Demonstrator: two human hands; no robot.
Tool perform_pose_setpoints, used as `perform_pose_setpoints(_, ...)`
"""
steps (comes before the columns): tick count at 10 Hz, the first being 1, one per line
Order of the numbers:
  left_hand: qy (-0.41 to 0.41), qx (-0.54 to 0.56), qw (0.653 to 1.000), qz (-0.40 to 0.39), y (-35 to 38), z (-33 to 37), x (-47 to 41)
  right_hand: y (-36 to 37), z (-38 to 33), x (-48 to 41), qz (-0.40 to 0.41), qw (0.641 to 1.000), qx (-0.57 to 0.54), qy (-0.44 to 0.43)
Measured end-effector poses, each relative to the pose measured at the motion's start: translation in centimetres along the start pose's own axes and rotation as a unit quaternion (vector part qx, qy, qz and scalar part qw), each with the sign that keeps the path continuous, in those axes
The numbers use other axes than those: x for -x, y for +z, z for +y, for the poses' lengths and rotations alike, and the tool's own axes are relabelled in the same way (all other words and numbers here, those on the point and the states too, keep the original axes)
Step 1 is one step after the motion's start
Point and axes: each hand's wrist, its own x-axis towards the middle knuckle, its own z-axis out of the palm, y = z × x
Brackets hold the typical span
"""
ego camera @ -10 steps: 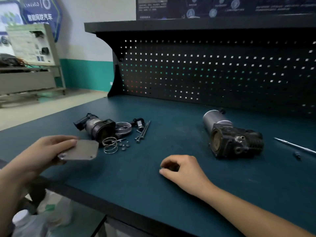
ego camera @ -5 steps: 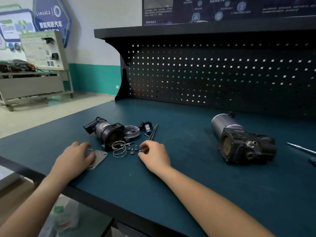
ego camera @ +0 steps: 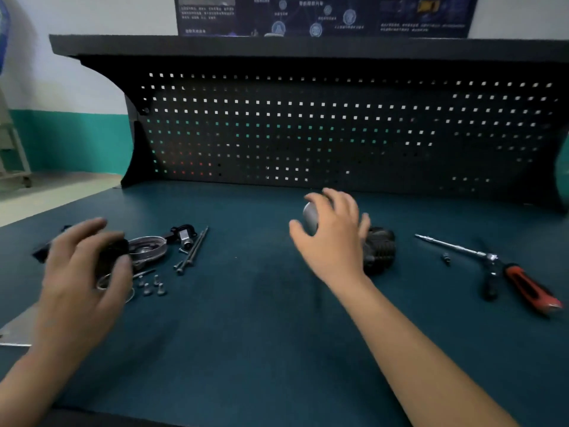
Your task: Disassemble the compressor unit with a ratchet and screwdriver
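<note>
Change: R hand (ego camera: 335, 238) has left the loose-screw pile and is now on the compressor unit (ego camera: 380, 251), which sits on the worktop (ego camera: 261, 349). Fingers arch over the silver motor can (ego camera: 308, 217), thumb on its near side. Firm grip or just landing: can't tell, frame blurred. The unit's finned black end shows to the R of the hand.

L hand (ego camera: 81, 272) no longer has the cover plate (ego camera: 15, 332). Plate lies flat far L of the unit, partly out of shot. L hand has fingers spread over the black removed section (ego camera: 114, 249), well L of the unit. Contact unclear; holds nothing that I can see.

Also L of unit: round cap (ego camera: 147, 246), long bolts (ego camera: 192, 251), short screws (ego camera: 152, 286), springs (ego camera: 103, 285) part-hidden under L hand.

R of unit: ratchet (ego camera: 491, 272) and red-handled screwdriver (ego camera: 529, 291), touching each other. A small bit (ego camera: 445, 258) lies between them and the unit. Neither tool in hand.

Read: plate stage done, part parked w/ the rest. Attn goes back to the main body, prob. to turn or steady it for the next fasteners. Tool pickup not yet begun.
</note>
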Motion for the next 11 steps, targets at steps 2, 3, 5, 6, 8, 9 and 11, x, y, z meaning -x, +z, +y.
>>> perform_pose_setpoints(2, 0.131, 0.078, 0.979, -0.132, 8.3, 11.2, -4.1, -1.3, 4.7, -0.4, -0.202, 0.956, 0.114, 0.178)
perform_pose_setpoints(3, 0.104, 0.091, 0.972, -0.192, 11.9, 13.5, -5.7, -1.2, 5.0, -0.6, -0.170, 0.969, 0.099, 0.151)
perform_pose_setpoints(5, 0.022, 0.106, 0.962, -0.252, 17.8, 12.4, -9.5, -4.9, 9.2, -1.9, -0.252, 0.963, 0.020, 0.097)
perform_pose_setpoints(6, -0.076, 0.142, 0.939, -0.305, 19.4, 11.4, -9.7, -7.3, 13.3, -3.2, -0.309, 0.947, -0.009, 0.090)
perform_pose_setpoints(8, -0.205, 0.212, 0.905, -0.307, 21.5, 11.3, -7.5, -5.2, 17.3, -2.9, -0.167, 0.969, -0.041, 0.178)
perform_pose_setpoints(9, -0.220, 0.233, 0.904, -0.282, 21.6, 11.3, -7.2, -4.1, 17.8, -1.8, -0.194, 0.955, -0.088, 0.205)
perform_pose_setpoints(11, -0.233, 0.236, 0.906, -0.262, 20.8, 12.4, -7.3, -4.9, 17.0, -1.4, -0.203, 0.955, -0.091, 0.197)
